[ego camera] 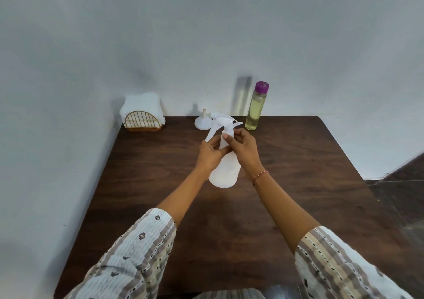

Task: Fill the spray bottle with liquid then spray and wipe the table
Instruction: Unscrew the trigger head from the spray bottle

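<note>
You are gripping the spray bottle (pixel 226 167) with 2 hands at frame center.
Your left hand (pixel 210 155) and right hand (pixel 244 151) are clamping its neck above the table (pixel 298 172); the liquid bottle (pixel 255 107) is standing behind, upper right.

I hold the white spray bottle (pixel 226 167) upright on the dark wooden table (pixel 298 184), my left hand (pixel 210 155) and right hand (pixel 245 151) wrapped around its neck. Behind stand 1 funnel (pixel 202 122), 1 purple-capped bottle (pixel 255 107) of yellowish liquid, and a napkin holder (pixel 143 117).
</note>
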`<state>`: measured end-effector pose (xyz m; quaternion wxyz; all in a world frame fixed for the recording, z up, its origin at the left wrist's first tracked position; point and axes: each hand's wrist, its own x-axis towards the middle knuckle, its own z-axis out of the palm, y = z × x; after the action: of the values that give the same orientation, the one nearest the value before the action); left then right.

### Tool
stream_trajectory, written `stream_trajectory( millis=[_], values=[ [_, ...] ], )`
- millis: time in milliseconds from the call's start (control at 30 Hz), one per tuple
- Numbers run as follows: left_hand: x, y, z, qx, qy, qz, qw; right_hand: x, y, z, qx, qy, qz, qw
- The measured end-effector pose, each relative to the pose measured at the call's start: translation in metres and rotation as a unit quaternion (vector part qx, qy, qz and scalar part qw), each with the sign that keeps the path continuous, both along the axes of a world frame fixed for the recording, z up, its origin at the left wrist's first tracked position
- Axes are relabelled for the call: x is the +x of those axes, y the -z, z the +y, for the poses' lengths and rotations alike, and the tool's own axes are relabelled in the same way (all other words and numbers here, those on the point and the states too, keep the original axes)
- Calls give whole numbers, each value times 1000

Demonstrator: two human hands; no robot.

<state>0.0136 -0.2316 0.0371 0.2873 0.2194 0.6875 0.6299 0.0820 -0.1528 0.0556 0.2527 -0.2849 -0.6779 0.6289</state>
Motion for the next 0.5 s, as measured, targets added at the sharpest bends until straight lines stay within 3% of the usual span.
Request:
stream_trajectory(
  millis=[100, 300, 500],
  values=[
    [-3, 0, -4, 3, -1, -9, 1000, 2, 0, 1, -16, -62, 9, 998],
    [-3, -1, -2, -8, 15, -2, 1000, -3, 3, -4, 24, 40, -34, 998],
    [-9, 0, -5, -8, 20, 8, 1000, 0, 3, 0, 3, -64, -26, 998]
  ],
)
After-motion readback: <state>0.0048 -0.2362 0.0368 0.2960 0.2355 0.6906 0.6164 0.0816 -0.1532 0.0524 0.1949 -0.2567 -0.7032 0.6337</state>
